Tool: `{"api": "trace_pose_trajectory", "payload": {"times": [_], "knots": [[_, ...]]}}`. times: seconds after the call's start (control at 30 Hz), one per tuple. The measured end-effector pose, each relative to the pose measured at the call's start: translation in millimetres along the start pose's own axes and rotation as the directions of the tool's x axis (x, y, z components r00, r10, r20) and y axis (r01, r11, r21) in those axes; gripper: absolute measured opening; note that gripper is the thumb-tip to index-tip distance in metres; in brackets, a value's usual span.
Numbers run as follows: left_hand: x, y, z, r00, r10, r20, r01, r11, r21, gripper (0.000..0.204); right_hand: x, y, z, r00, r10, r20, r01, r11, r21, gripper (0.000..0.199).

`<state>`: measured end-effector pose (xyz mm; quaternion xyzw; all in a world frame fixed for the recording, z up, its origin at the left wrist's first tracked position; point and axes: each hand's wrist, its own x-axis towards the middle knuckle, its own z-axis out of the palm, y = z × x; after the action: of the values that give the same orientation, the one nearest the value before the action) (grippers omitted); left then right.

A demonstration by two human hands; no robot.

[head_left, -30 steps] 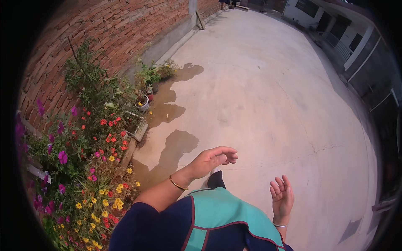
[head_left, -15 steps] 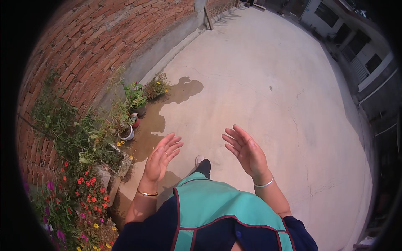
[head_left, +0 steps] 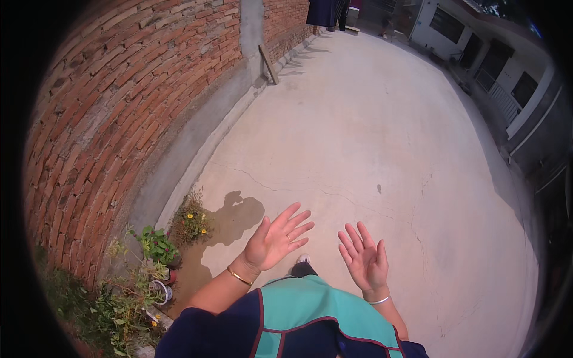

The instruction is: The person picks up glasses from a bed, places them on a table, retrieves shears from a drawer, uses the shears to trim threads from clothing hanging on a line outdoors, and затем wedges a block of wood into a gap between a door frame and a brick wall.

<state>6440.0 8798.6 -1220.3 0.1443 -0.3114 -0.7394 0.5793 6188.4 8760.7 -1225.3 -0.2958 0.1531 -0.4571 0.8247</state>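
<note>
Both hands are held up in front of me, above the pale concrete floor. My left hand (head_left: 274, 240) is open, its palm showing and its fingers spread toward the right; a gold bangle (head_left: 239, 275) circles that wrist. To its right, my right hand (head_left: 364, 256) is also open, palm showing and fingers pointing up. A silver bangle (head_left: 379, 300) sits on the right wrist. Neither hand holds or touches anything. Below them is the green apron (head_left: 307, 301) with dark red trim, worn over dark blue sleeves. One shoe (head_left: 304, 258) shows between the hands.
A brick wall (head_left: 125, 101) runs along the left, with a plank (head_left: 268, 64) leaning on it. Potted plants (head_left: 156, 244) and a white pot (head_left: 161, 292) stand at its foot beside my shadow. Dark hanging cloth (head_left: 322, 13) is far ahead; a white building (head_left: 447, 27) stands far right.
The view has moved forward and tilted up, so the plants sit lower and the red flowers are out of sight. Both hands have turned their palms more into view and come closer together.
</note>
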Motion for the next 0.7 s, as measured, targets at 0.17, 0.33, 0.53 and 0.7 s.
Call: {"api": "trace_pose_trajectory", "payload": {"times": [0.17,0.33,0.53,0.7], "knots": [[118,86,-77,0.963,0.110,-0.244,-0.083,0.989,0.119,0.105,219,-43,-5,0.976,0.203,0.084,-0.196,0.977,-0.089,0.069],[207,155,-189,0.854,0.297,-0.428,-0.198,0.945,0.260,0.115,434,-53,-25,0.939,0.267,0.217,-0.231,0.957,-0.178,0.074],[377,262,-333,0.824,0.323,-0.466,-0.222,0.940,0.258,0.127,666,-62,-57,0.940,0.275,0.204,-0.275,0.961,-0.026,0.093],[573,375,-405,0.928,0.225,-0.296,-0.148,0.954,0.261,0.124,843,-91,-61,0.965,0.198,0.172,-0.187,0.979,-0.081,0.096]]}}
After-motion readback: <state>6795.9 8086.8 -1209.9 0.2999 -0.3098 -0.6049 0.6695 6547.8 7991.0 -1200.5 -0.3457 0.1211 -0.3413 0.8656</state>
